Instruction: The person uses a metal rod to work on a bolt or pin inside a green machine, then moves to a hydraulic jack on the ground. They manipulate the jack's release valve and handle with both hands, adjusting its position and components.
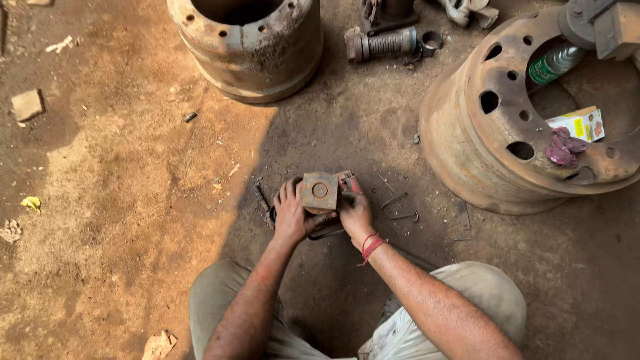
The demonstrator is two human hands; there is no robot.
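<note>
**Two hands grip a rusty square metal block low over the dirt floor**

We look down from our own head at our knees and forearms as we crouch on a packed dirt floor (pixel 120 200). Our left hand (pixel 290 217) and right hand (pixel 355 212) are close together, both clamped around a rusty square metal block (pixel 319 192) with a round boss in the middle of its top face. The block sits between the hands, just above or on a dark ring-shaped part (pixel 320 233) that shows beneath them; we cannot tell whether the two touch. A red thread bracelet (pixel 371 247) circles the right wrist.

We judge the block to be solid steel: heavy for its size, fully stiff, not fragile. Its rust gives a rough, gritty hold, though any grease would make it slippery. The flat opposite sides are the best places to hold it, as the hands do now, fingers wrapped over the edges and kept out from underneath.

Just right of the hands lies a bent wire clip (pixel 399 205). Farther off stand a rusty brake drum (pixel 250 57) and a rusty wheel rim (pixel 480 143) holding a green bottle (pixel 553 65), a small carton (pixel 579 123) and a purple rag (pixel 564 147).
</note>
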